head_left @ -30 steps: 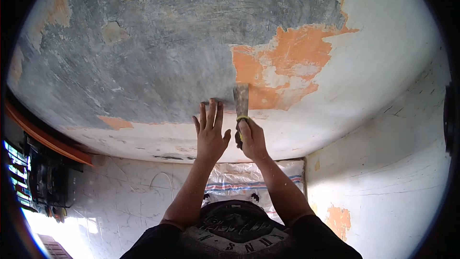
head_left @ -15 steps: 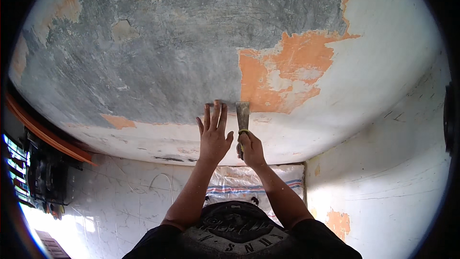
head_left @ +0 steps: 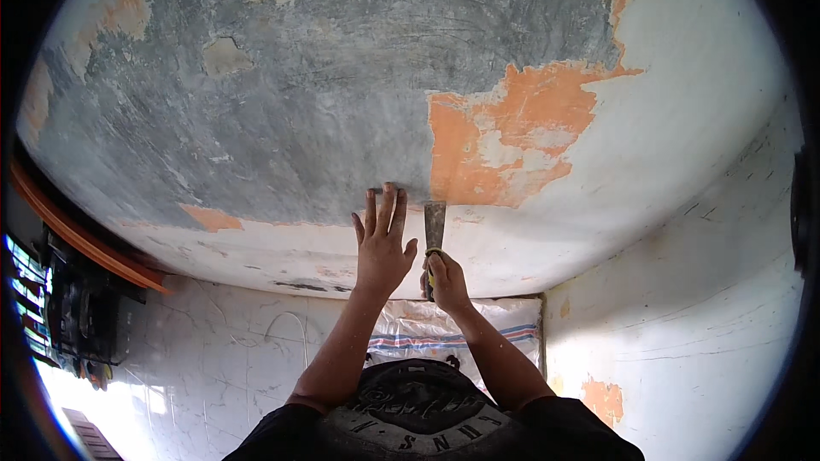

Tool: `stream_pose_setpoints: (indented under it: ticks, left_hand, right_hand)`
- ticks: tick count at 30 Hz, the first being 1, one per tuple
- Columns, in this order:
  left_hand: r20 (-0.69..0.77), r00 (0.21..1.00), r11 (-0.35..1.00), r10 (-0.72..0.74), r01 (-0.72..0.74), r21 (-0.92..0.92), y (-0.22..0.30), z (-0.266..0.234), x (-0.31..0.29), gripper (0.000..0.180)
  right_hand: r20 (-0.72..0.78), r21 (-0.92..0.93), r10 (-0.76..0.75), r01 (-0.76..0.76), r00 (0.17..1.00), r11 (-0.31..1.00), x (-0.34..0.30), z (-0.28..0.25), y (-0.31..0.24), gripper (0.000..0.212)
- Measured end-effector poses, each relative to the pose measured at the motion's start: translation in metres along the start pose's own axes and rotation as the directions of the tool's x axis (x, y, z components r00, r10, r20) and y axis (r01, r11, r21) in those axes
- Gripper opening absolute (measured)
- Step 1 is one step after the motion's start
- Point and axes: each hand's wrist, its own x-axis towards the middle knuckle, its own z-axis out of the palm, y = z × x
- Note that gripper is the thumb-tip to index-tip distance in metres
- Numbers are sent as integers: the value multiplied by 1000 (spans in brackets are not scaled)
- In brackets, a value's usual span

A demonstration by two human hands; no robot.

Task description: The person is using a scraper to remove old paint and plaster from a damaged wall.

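Observation:
Before me is a wall [head_left: 282,119] with a broad grey stripped area, an orange paint patch [head_left: 465,154] and white paint around them. My left hand [head_left: 383,243] lies with its fingers stretched out against the lower edge of the grey area. To its right, my right hand [head_left: 447,280] is closed round the yellow and black handle of a scraper [head_left: 435,226]. The scraper points upward, its flat metal blade at the bottom edge of the orange patch. Whether the blade presses on the paint I cannot tell.
A white woven plastic sheet [head_left: 504,329] with blue and red stripes lies below, between my arms. Marbled tiles [head_left: 213,341] spread at the lower left, near an orange-brown curved edge [head_left: 85,235]. A side wall [head_left: 683,307] with peeled spots stands at the right.
The scraper and my right hand have moved slightly down, away from the grey area's edge to the bottom of the orange patch. My left hand stays nearly in place.

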Motion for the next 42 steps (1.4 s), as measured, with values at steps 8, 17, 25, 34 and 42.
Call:
stream_pose_setpoints:
  ticks: [8, 17, 25, 34, 42]
  left_hand:
    - [-17, 1000, 1000, -7, 7, -8, -2, -1, -2, 93]
    - [-7, 1000, 1000, -15, 15, -5, 0, 1, -3, 92]
    - [-37, 999, 1000, -13, 13, 5, -1, 1, -1, 93]
    - [-26, 999, 1000, -25, 25, -6, -1, 4, 0, 92]
    - [-30, 999, 1000, -21, 21, -11, -2, -1, -3, 86]
  right_hand:
    - [27, -49, -112, 113, 993, 992, 12, 15, -70, 32]
    - [10, -48, 2, -2, 1000, 999, -3, -1, 10, 32]
    - [-44, -178, -82, 74, 996, 981, 1, 1, 2, 35]
    - [-24, -169, -46, 41, 999, 985, 5, -4, -12, 30]
    - [16, -105, -76, 78, 997, 991, 10, 8, -26, 30]
